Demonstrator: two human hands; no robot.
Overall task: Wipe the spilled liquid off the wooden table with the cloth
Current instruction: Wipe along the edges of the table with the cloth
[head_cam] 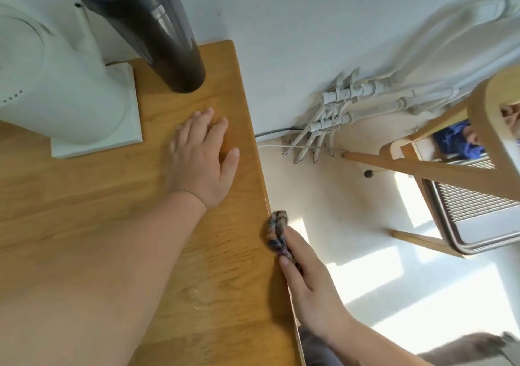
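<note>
Spanning the left and lower part of the view: wooden table [84, 211], warm brown top, its right edge running from the far corner down toward the viewer.
White appliance [56, 78], rounded body on a square base, standing at the table's far left side near the wall.
Dark tapered cylinder [157, 33], standing beside the appliance at the table's far right corner.
Wooden chair [455, 168], pale frame, on the floor well right of the table.
Painted pipes [332, 118], a grey-white cluster at the foot of the wall, between table and chair.
Left hand [204, 157], palm down, fingers spread and flat on the tabletop near the right edge, gripping nothing.
Right hand [312, 289], at the table's right edge, fingers closed around the cloth.
Cloth [277, 232], bunched, mottled purple-grey, pressed against the right edge.
Spilled liquid [201, 295], a faint glossy patch on the near part of the top, apart from the cloth.
</note>
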